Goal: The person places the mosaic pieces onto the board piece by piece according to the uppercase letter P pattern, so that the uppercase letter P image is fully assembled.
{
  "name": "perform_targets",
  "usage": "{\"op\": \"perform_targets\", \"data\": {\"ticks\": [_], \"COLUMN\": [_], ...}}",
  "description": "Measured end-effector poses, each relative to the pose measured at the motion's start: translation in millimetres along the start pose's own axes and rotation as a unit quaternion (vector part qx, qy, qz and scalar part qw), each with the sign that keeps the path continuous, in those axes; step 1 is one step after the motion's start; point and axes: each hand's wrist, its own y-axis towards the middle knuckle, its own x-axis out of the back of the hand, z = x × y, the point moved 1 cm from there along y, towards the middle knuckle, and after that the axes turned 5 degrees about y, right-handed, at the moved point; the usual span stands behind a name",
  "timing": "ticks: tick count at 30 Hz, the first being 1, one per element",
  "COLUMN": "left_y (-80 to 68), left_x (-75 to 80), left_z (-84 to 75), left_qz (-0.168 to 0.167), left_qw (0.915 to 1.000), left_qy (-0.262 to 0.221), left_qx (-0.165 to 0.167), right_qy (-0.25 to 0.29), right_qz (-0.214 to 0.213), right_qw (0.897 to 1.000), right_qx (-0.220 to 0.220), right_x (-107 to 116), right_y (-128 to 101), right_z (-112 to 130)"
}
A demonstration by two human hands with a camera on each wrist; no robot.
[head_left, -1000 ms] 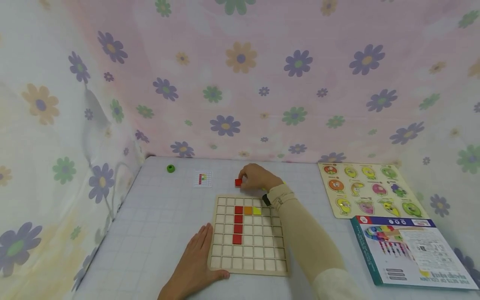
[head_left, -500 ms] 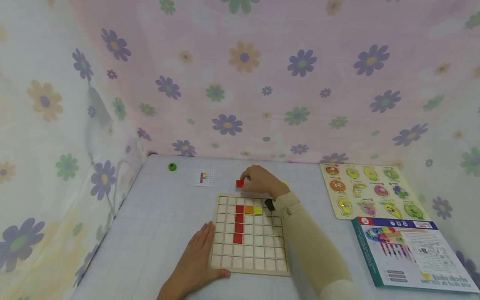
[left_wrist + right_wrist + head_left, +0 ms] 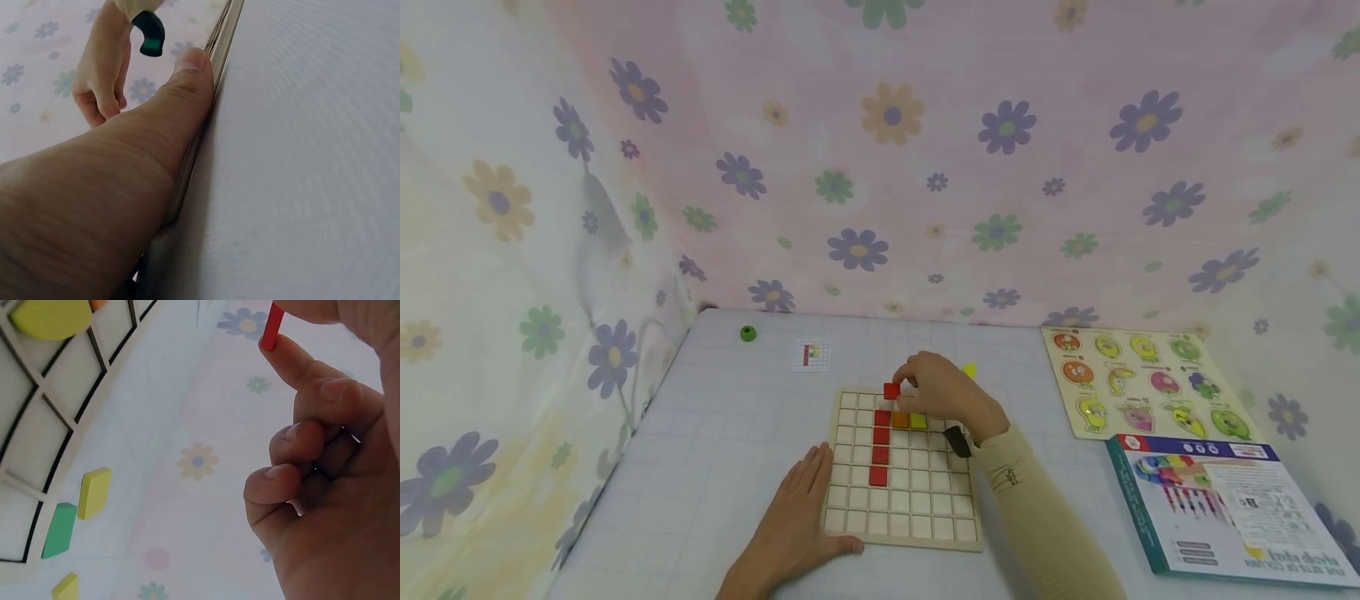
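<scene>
Above the board (image 3: pixel 850 467), the right hand (image 3: pixel 943 392) pinches a red tile (image 3: pixel 892 390) by its edges; light, rigid, probably slick. The left hand (image 3: pixel 790 525) lies flat.

- The right arm wears a long beige sleeve (image 3: pixel 1037 517). It fits close and has soft folds.
- A tiny dark mark (image 3: pixel 1011 477) sits on the sleeve near the wrist.
- A small black band piece with a green patch (image 3: pixel 150 34) sticks out at the right wrist.
- The left hand (image 3: pixel 790 529) is bare. It has no ring, and its nails are short.
</scene>
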Motion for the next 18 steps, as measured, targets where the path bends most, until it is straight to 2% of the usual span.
{"op": "perform_targets", "data": {"ticks": [10, 18], "left_y": [-1.5, -0.5], "left_x": [2.6, -1.9], "left_z": [0.5, 0.1], "left_qz": [-0.017, -0.010], "left_qw": [0.9998, 0.9999], "left_qy": [0.013, 0.007], "left_qx": [-0.005, -0.002], "right_qy": [-0.017, -0.031], "right_qz": [-0.042, -0.058], "right_qw": [0.999, 0.998], "right_qx": [0.022, 0.007], "right_x": [-9, -23], "right_y": [-39, -61], "right_z": [14, 22]}}
